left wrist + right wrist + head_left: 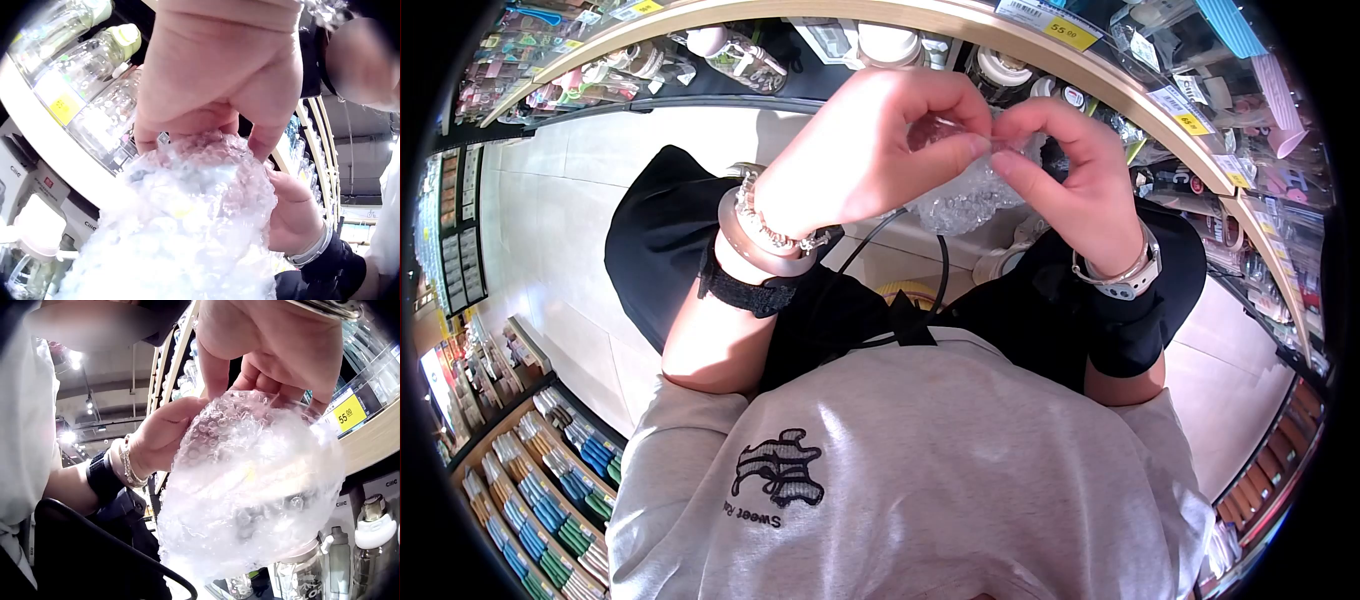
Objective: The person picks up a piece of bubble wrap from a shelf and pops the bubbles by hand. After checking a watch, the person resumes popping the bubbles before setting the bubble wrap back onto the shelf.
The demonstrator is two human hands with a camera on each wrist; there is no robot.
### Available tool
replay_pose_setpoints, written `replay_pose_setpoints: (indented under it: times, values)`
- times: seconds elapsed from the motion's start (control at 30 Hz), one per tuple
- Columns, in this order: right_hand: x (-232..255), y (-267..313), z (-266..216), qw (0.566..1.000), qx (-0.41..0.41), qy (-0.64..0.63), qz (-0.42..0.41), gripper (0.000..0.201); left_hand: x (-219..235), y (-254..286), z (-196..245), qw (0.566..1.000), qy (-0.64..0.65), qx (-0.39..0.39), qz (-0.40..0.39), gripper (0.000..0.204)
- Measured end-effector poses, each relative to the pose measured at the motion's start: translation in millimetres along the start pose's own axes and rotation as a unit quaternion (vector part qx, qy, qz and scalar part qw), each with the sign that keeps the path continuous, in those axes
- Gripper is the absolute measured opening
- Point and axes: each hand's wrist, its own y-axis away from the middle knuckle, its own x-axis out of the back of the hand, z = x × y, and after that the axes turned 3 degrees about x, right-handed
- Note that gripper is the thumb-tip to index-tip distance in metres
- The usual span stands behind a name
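In the head view both hands are raised in front of a curved shop shelf. Between them is a bundle of clear bubble wrap (965,200) with something hidden inside. My left hand (960,140), with bracelets on its wrist, pinches the bundle's top edge. My right hand (1005,155), wearing a watch, pinches the same edge from the other side. The left wrist view has the left hand (219,69) curled over the bubble wrap (187,219), with the right hand (294,215) behind it. In the right wrist view, the right hand (275,344) grips the wrap (250,481) and the left hand (165,431) supports its far side.
The curved wooden shelf (960,20) carries bottles (745,55) and yellow price labels (1068,32). More bottles (94,69) stand close behind the hands. A black bag with a cable hangs at my chest (900,320). Low racks of coloured goods (550,480) line the floor on the left.
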Motion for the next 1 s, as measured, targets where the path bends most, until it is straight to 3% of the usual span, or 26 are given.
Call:
replay_pose_setpoints:
  times: [0.23, 0.33, 0.47, 1.0]
  values:
    - [0.0, 0.8, -0.3, 1.0, -0.01, 0.008, -0.011, 0.009, 0.1, -0.9, 0.5, 1.0, -0.015, 0.004, 0.004, 0.008]
    - [-2.3, 3.7, -1.8, 0.994, -0.084, -0.066, 0.003, 0.007, 0.0, -1.2, 0.5, 1.0, -0.023, 0.014, 0.006, 0.008]
    - [-1.3, 3.4, -3.3, 0.995, -0.074, -0.071, 0.015, 0.005, 4.0, -2.2, 1.5, 0.998, -0.065, 0.006, 0.007, 0.009]
    - [0.8, 2.3, -4.5, 0.993, -0.09, -0.08, 0.016, 0.005, 4.8, -1.9, -0.5, 0.999, -0.038, 0.005, 0.005, 0.01]
